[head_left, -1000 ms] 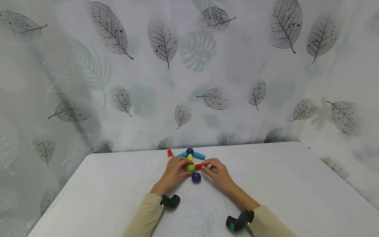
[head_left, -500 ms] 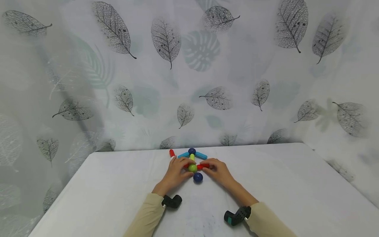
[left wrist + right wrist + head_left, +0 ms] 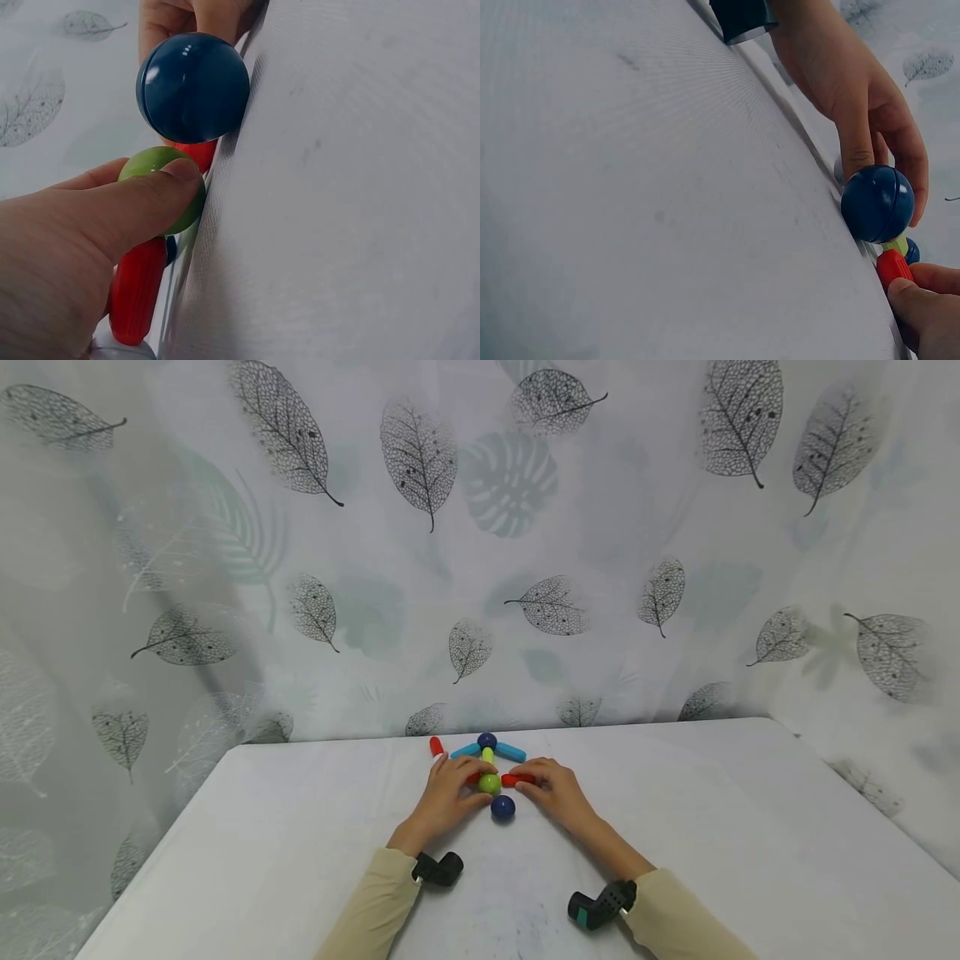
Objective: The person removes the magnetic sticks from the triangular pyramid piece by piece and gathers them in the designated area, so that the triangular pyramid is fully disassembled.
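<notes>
My left hand (image 3: 447, 792) holds a green ball (image 3: 150, 161) between thumb and fingers, the thumb lying over it. A red rod (image 3: 139, 292) extends from this ball beneath the hand toward a white ball (image 3: 124, 351). My right hand (image 3: 558, 795) pinches another red rod (image 3: 894, 268) by its side, its inner end right at the green ball's right side. A loose dark blue ball (image 3: 503, 808) sits on the table just in front of the green one. Behind the green ball, a yellow-green rod (image 3: 488, 755) runs up to a second dark blue ball (image 3: 487, 741).
Two light blue rods, a left one (image 3: 466, 750) and a right one (image 3: 512, 752), spread from the far blue ball. A red-tipped piece (image 3: 436, 745) lies at the far left of the build. The white table (image 3: 675, 827) ends at a leaf-print curtain (image 3: 495, 568).
The right hand has edged slightly toward the green ball, and more of its red rod shows between thumb and finger. My left hand keeps its hold; the view has shifted a little.
</notes>
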Available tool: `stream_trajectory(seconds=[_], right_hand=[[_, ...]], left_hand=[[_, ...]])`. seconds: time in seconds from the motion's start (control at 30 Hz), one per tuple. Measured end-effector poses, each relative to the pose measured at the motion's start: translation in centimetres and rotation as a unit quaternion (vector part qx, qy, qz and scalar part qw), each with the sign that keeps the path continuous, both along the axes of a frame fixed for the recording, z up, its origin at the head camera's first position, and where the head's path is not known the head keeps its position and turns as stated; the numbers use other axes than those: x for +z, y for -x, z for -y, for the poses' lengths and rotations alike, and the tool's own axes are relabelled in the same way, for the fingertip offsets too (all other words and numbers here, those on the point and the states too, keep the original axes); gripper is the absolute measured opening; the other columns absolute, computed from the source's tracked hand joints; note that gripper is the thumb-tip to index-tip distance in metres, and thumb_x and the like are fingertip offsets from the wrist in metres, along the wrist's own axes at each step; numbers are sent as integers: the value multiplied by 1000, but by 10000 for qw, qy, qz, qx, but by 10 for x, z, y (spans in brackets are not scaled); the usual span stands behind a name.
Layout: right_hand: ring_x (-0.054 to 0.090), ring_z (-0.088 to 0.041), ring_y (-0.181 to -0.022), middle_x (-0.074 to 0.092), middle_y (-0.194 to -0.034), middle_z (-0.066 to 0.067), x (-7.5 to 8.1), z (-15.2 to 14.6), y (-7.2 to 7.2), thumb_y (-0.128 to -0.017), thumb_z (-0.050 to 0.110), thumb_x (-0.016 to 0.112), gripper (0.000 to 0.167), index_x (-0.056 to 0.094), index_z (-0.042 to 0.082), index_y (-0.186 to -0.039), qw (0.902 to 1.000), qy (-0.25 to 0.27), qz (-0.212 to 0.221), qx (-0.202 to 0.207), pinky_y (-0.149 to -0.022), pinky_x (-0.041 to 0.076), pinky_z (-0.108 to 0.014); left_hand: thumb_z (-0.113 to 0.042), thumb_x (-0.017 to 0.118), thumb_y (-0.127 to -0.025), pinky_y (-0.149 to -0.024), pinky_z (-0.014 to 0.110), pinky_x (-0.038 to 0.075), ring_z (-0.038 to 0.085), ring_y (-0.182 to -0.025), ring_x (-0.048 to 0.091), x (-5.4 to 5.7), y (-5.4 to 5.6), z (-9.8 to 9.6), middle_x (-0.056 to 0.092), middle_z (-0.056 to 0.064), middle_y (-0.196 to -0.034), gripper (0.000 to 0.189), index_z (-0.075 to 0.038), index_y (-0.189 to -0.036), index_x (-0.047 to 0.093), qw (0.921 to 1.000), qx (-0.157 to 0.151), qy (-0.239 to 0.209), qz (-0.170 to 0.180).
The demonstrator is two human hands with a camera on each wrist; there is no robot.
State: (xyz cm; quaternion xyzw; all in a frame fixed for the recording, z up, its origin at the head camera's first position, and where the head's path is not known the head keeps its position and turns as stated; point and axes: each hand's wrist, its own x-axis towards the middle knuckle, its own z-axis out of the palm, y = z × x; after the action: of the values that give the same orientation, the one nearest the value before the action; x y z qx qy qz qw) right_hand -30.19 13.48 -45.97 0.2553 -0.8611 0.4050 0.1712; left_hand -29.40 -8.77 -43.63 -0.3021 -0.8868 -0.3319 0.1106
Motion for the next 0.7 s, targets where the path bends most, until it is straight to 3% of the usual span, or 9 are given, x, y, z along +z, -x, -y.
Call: stream_trajectory(seconds=[0.23,0.5,0.7], right_hand=[[55,-17,-80,70,-103,-7,-1,-1,-2,-85,9,75,21,74,8,-105,9995,267,168,-81,-69,46,-24],[63,-22,-91,69,-106,-8,-1,-5,-8,-86,8,73,23,72,6,-109,9983,422,380,-147,-79,53,-27],[62,-21,-91,69,-107,-6,3,-10,-13,-87,11,73,23,72,9,-109,9976,326,579,-209,-81,53,-28]], left_hand=[[-17,77,-84,-113,63,14,32,-127,48,-1,1,1,61,8,-122,34,-13,-116,66,9999,35,40,96],[-17,77,-84,-114,62,13,33,-127,48,-3,0,1,61,9,-123,35,-13,-117,65,9999,-28,-8,134],[-18,77,-84,-113,63,16,33,-125,49,-3,2,3,61,9,-122,35,-13,-116,65,10000,-13,6,-61]])
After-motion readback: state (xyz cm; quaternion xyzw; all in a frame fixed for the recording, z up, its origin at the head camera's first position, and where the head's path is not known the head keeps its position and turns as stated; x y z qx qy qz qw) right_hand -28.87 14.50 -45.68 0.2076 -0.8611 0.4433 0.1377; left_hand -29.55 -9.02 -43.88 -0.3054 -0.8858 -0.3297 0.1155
